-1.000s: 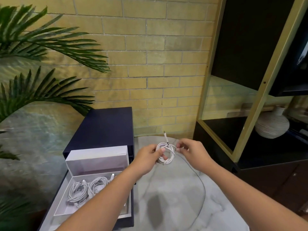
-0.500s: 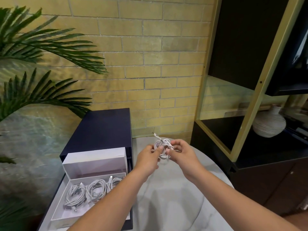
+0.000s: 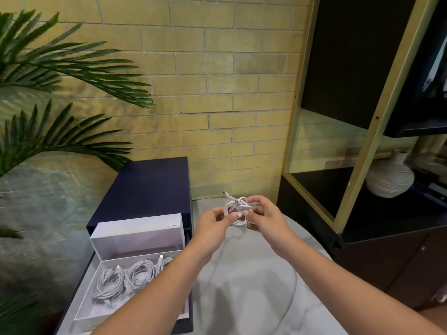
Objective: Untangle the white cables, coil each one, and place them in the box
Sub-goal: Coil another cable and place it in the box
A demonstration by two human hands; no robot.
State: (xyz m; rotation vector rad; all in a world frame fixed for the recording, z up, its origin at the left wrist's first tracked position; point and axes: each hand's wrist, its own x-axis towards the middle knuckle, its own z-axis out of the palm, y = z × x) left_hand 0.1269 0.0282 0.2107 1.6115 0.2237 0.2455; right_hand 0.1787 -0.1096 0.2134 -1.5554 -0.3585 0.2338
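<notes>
A small coil of white cable (image 3: 238, 210) hangs in the air above the marble table (image 3: 251, 286), one plug end sticking up at its top left. My left hand (image 3: 211, 227) pinches the coil's left side and my right hand (image 3: 264, 217) grips its right side. At the lower left stands an open white box (image 3: 135, 240), its lid upright at the back. Inside lie coiled white cables (image 3: 125, 280), partly hidden by my left forearm.
The white box rests on a dark blue box (image 3: 147, 187) against the yellow brick wall. Palm fronds (image 3: 60, 76) reach in from the left. A black and gold shelf unit (image 3: 358, 146) with a ribbed white vase (image 3: 389, 178) stands close on the right.
The cable tail that trailed down over the table a second ago has been drawn into the coil. My right hand moved in to the coil, and both hands now hold it together.
</notes>
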